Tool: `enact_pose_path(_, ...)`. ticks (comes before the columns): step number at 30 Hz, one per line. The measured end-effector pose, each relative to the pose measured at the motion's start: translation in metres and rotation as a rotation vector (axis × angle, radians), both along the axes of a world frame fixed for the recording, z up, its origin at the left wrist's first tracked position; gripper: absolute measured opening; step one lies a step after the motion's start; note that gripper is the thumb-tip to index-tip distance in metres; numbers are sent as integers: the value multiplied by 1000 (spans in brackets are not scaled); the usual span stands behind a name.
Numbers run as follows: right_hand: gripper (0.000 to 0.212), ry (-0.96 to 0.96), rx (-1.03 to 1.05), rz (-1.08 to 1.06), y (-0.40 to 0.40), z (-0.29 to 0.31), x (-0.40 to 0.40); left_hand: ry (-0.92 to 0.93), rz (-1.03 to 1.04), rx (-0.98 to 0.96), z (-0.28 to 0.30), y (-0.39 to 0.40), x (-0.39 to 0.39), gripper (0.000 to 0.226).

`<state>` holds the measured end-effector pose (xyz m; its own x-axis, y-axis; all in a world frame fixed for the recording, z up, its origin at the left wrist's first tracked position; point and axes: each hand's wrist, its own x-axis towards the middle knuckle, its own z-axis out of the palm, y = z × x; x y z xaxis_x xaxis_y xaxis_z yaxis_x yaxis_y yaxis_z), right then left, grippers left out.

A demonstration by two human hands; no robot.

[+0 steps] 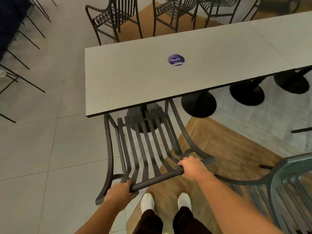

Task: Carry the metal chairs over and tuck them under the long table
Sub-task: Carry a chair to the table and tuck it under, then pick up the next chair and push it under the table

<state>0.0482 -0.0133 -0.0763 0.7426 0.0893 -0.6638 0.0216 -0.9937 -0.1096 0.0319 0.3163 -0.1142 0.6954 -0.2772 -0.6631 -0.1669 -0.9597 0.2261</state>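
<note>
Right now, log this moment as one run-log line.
step: tucking chair | left hand: grips top rail | right hand: grips top rail | seat front: under long table | second chair: waiting right

- chair (143, 146): dark grey metal, slatted seat and back
- table top (135, 78): plain pale grey, thin dark edge
- sticker (176, 60): round, blue-purple, white lettering
- table bases (199, 105): black
- floor (33, 141): light grey tiles; a brown wood-grain patch
- shoes (147, 201): white
- trousers (148, 222): black
</note>
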Motion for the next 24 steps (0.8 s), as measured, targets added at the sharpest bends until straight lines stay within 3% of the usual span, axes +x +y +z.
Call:
enact_pose_path(5,64,-57,246,-304,-14,21,-15,-15,-190,-151,10,-33,22,82)
enact_pose_path(9,47,-260,382,-617,-33,33,-31,-88,-290,-235,29,-80,42,72)
enact_pose_path(12,31,-405,332,-773,-57,41,-48,-121,-381,-276,48,-123,55,51)
enact_pose_path(16,31,-364,209,-889,-106,45,-82,-126,-498,-338,67,-189,65,38)
enact_pose_path(24,31,-374,124,-1125,-235,44,-132,-200,-639,-397,69,-345,65,40)
